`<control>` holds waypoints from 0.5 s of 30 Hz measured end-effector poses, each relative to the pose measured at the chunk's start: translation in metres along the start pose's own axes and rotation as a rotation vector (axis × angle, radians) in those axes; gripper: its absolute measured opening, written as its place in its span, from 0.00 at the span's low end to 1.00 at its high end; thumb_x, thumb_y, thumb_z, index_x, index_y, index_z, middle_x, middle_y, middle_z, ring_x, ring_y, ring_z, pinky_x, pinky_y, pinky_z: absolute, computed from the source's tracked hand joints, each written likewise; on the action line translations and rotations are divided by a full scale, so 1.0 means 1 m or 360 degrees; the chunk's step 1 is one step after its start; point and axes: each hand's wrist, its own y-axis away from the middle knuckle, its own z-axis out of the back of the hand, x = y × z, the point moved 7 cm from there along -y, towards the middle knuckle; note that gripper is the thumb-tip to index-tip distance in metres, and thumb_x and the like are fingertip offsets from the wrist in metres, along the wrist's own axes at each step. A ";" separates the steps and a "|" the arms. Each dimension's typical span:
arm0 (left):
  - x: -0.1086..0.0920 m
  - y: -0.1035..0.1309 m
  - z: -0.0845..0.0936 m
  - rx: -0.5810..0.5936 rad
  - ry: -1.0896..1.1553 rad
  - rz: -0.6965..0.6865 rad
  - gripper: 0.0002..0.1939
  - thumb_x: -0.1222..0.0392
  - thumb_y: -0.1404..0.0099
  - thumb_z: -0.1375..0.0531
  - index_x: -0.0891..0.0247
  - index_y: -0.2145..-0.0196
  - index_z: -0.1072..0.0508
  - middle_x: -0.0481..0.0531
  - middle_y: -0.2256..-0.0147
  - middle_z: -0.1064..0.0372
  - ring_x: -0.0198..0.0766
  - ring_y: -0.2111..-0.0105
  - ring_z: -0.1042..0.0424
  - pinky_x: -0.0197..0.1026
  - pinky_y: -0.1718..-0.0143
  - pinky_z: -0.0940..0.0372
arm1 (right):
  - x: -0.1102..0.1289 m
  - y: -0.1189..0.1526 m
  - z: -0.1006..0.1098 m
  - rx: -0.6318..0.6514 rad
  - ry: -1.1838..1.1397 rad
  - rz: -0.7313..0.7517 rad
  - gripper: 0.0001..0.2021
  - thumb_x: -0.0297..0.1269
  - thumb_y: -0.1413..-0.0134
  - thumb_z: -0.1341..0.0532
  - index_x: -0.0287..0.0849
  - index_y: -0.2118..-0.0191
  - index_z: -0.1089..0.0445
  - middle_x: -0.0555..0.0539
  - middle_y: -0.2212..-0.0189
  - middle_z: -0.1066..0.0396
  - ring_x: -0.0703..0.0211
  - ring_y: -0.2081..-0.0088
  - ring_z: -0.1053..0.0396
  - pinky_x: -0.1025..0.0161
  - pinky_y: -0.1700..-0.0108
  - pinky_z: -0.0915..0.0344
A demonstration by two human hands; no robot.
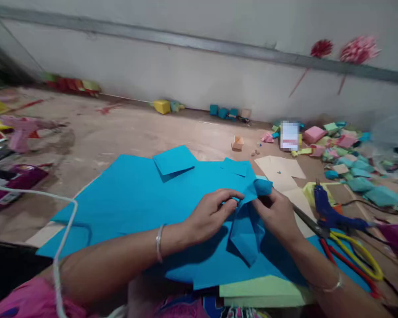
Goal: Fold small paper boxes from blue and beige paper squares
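Between my two hands is a folded piece of blue paper [247, 234], creased into flaps, its lower point hanging down. My left hand [215, 210] pinches its left edge between thumb and fingers. On the other side my right hand [278, 216] grips its upper right part, where a rolled flap sticks up; some of those fingers are hidden behind the paper. Beneath lie large blue sheets [129, 198]. A folded blue square [175, 161] rests on them towards the back, and a smaller blue piece [235, 168] lies just beyond my hands.
At right lie scissors [345, 256] with yellow and red handles, a blue glue gun [334, 212] and a pile of small paper boxes [358, 163]. A pink glue gun [23, 132] is at left. A white cable [66, 229] crosses the left front. Pale green sheets [265, 291] stick out below.
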 end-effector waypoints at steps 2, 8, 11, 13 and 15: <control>0.003 0.001 -0.004 0.0014 0.0090 -0.0004 0.14 0.64 0.34 0.45 0.63 0.52 0.28 0.56 0.54 0.27 0.41 0.55 0.28 0.45 0.54 0.31 | -0.003 -0.001 -0.002 0.0071 -0.0070 -0.0047 0.15 0.48 0.50 0.39 0.40 0.73 0.31 0.51 0.79 0.34 0.62 0.75 0.39 0.63 0.72 0.43; 0.007 0.000 -0.006 -0.0009 0.0071 -0.0024 0.13 0.64 0.39 0.38 0.63 0.55 0.27 0.56 0.55 0.29 0.40 0.58 0.27 0.44 0.57 0.29 | -0.003 0.004 -0.014 0.0308 -0.0454 -0.0183 0.11 0.44 0.54 0.36 0.40 0.71 0.30 0.49 0.74 0.29 0.57 0.69 0.34 0.61 0.67 0.37; 0.000 -0.001 -0.003 -0.0043 -0.0045 -0.0136 0.08 0.66 0.38 0.39 0.62 0.59 0.26 0.55 0.58 0.28 0.39 0.58 0.28 0.42 0.59 0.29 | 0.001 0.007 -0.021 0.0421 -0.0612 -0.0221 0.11 0.41 0.58 0.34 0.40 0.69 0.30 0.49 0.72 0.28 0.57 0.68 0.33 0.62 0.66 0.35; -0.006 -0.001 -0.001 -0.0053 -0.0108 -0.0207 0.06 0.66 0.36 0.40 0.62 0.61 0.26 0.54 0.60 0.27 0.39 0.58 0.29 0.43 0.58 0.30 | 0.002 0.007 -0.022 0.0429 -0.0621 -0.0219 0.10 0.40 0.58 0.34 0.40 0.69 0.30 0.49 0.72 0.28 0.57 0.68 0.32 0.62 0.67 0.35; -0.008 -0.001 -0.001 -0.0040 -0.0099 -0.0224 0.05 0.63 0.36 0.39 0.62 0.61 0.26 0.54 0.61 0.27 0.39 0.58 0.29 0.43 0.57 0.31 | 0.000 0.006 -0.020 0.0386 -0.0552 -0.0198 0.09 0.41 0.56 0.35 0.40 0.71 0.31 0.50 0.74 0.29 0.58 0.70 0.33 0.62 0.67 0.36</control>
